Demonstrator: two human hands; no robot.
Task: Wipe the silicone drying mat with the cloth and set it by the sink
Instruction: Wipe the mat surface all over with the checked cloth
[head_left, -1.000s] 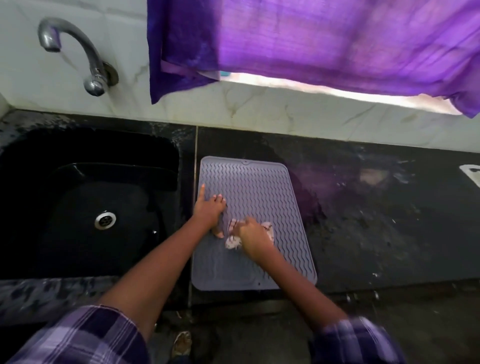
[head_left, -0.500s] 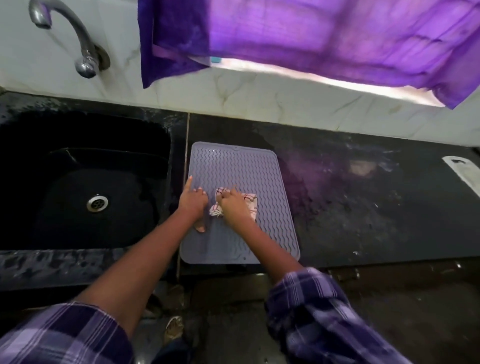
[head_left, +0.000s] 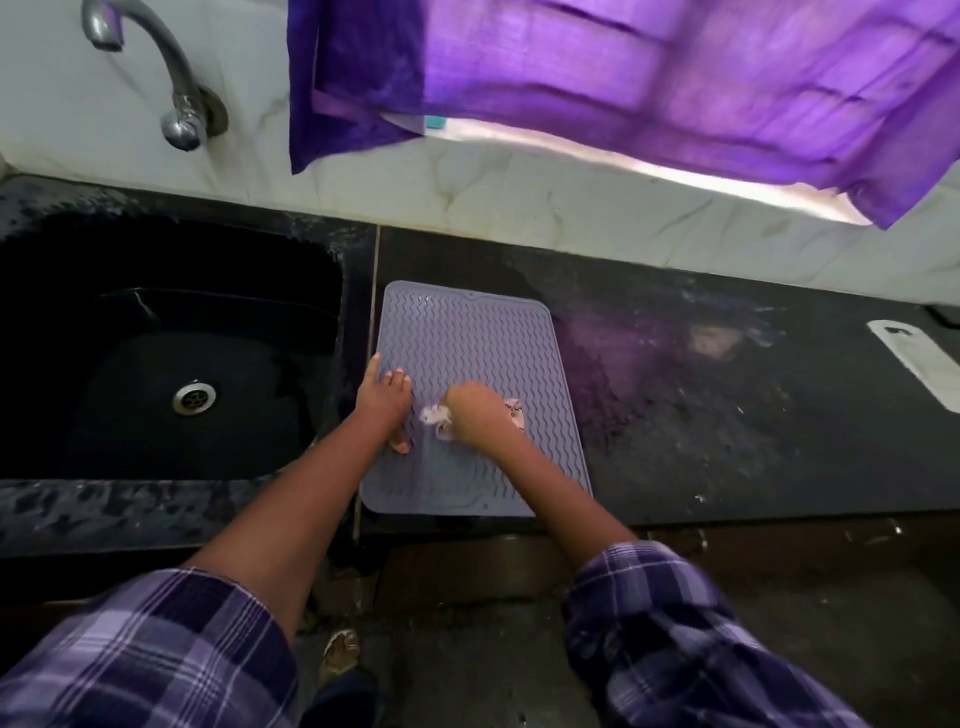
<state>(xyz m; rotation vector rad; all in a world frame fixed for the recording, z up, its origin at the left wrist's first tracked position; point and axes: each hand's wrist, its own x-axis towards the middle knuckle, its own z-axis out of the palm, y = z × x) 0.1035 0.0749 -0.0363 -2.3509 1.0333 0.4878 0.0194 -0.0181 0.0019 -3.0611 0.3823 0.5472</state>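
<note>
Since a moment ago the cloth (head_left: 511, 415) has slid rightward across the mat (head_left: 467, 338) under the right hand (head_left: 475, 415)

Right hand bunched shut on the cloth; left hand (head_left: 384, 402) spread flat, pinning the mat's near-sink edge; wiping looks mid-way; the sink (head_left: 171, 364) lies just beyond the left hand; nothing blocks the mat; a white board (head_left: 914, 358) sits well off right.
</note>
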